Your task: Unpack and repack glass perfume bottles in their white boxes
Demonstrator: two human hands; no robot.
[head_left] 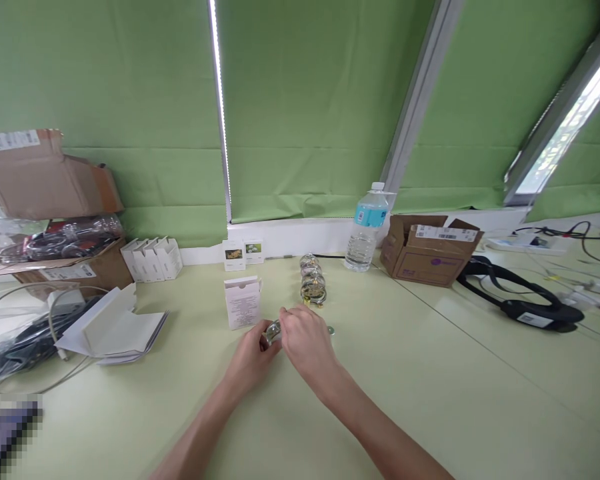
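Observation:
My left hand [255,350] is closed around the left side of a small, shiny, silvery round metal piece [273,331]. Over its right side, my right hand [305,337] has its fingers curled together, touching it; what those fingertips pinch is hidden. A small greenish round disc [331,331] shows just right of my right hand. Behind the hands, a row of several silvery round metal pieces with gold-coloured parts [313,287] stands on the table. An open white printed carton [243,304] stands upright behind my left hand.
Two picture cards [235,256] lean at the wall. A water bottle [364,233] and an open brown box [430,257] stand back right, near a black headset [525,300]. White boxes [153,260], folded white card [115,330], cables and cartons [75,273] occupy the left.

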